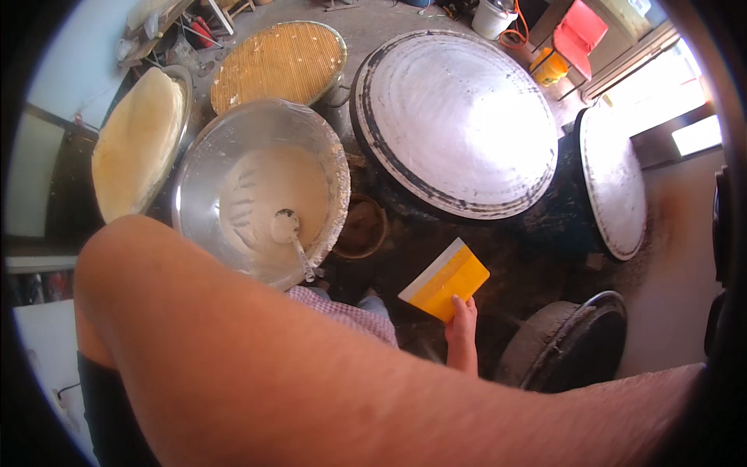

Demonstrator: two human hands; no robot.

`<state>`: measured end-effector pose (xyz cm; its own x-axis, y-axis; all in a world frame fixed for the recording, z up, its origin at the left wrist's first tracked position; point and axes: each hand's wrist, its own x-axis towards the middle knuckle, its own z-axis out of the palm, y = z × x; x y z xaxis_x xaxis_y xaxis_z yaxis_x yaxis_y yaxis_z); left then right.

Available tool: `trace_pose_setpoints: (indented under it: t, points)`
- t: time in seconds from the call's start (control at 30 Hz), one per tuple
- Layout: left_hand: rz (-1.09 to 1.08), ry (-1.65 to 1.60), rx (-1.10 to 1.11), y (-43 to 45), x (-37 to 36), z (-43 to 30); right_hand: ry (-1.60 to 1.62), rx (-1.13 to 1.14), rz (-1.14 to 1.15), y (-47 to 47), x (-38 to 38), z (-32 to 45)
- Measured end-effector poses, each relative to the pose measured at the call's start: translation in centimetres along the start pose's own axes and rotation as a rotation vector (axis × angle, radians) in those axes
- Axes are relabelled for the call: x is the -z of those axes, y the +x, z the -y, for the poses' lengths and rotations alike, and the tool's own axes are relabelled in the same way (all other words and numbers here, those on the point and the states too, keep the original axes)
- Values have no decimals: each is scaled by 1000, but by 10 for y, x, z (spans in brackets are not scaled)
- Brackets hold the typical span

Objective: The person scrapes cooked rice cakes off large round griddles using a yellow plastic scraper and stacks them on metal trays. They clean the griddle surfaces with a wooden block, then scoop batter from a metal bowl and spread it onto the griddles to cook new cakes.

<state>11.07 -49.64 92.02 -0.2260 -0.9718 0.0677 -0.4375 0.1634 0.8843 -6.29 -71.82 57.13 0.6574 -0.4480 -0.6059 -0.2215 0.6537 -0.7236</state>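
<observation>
My right hand (462, 320) grips a yellow scraper (448, 280) with a pale straight edge, held over the dark floor in front of the large round griddle (432, 111). My bare left arm (303, 362) crosses the foreground very near the camera, its elbow at the left; the left hand is out of view. Left of the scraper, a wide steel bowl (201, 152) contains pale batter (297, 175), with a ladle (286, 226) resting in it. A stack of thin, pale flatbreads (137, 146) lies beyond the bowl on the left. The griddle surface is bare and shiny.
A round slatted mat (280, 61) lies behind the bowl. A second griddle (613, 181) stands at the right, with a dark round vessel (566, 344) nearer me. A brown round container (362, 227) sits beside the bowl. Farther back are a red chair (578, 35) and a white bucket (493, 20).
</observation>
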Motion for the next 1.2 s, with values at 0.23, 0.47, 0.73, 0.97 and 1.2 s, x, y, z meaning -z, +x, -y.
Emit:
trace_pose_setpoints:
  t: [0.23, 0.47, 0.73, 0.97, 1.2]
  points:
    - [32, -106, 65, -21, 2, 6, -408, -178, 151, 27, -53, -123]
    - [-44, -199, 105, -62, 4, 24, -237, -439, 205, 50, -139, -275]
    - [-73, -265, 126, -108, 13, 37, -798, -659, 416, 69, -144, -367]
    - [-142, -292, 81, -139, 12, 41, -1000, -310, 616, 91, -111, -346]
    - [-250, -362, 2, -170, 8, 40, -608, -299, 262, 10, -179, -155]
